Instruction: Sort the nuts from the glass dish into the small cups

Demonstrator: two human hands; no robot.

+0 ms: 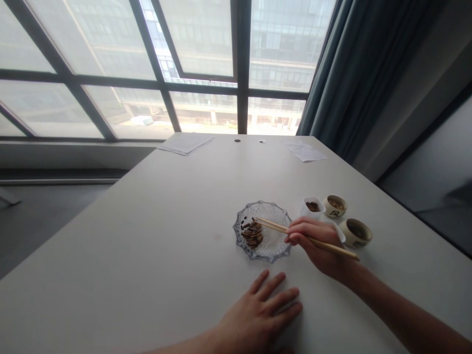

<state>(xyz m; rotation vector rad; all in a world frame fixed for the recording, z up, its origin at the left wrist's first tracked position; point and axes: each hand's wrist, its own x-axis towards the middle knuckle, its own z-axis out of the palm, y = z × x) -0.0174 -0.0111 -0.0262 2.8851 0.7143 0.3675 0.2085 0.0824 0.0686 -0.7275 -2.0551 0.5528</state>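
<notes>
My right hand is closed around a pair of wooden chopsticks, which point left over a scalloped clear glass plate. Their tips are at the upper edge of a pile of long brown seeds on the plate's left side. Whether a seed is pinched between the tips is too small to tell. A few darker small pieces lie beside the pile. Flat on the table in front of the plate rests my left hand, fingers spread and holding nothing.
Right of the plate stand a white cup with brown pieces, two cream bowls with dark markings, and a white container partly hidden by my right hand. Papers lie on the white table at its far end, before the windows.
</notes>
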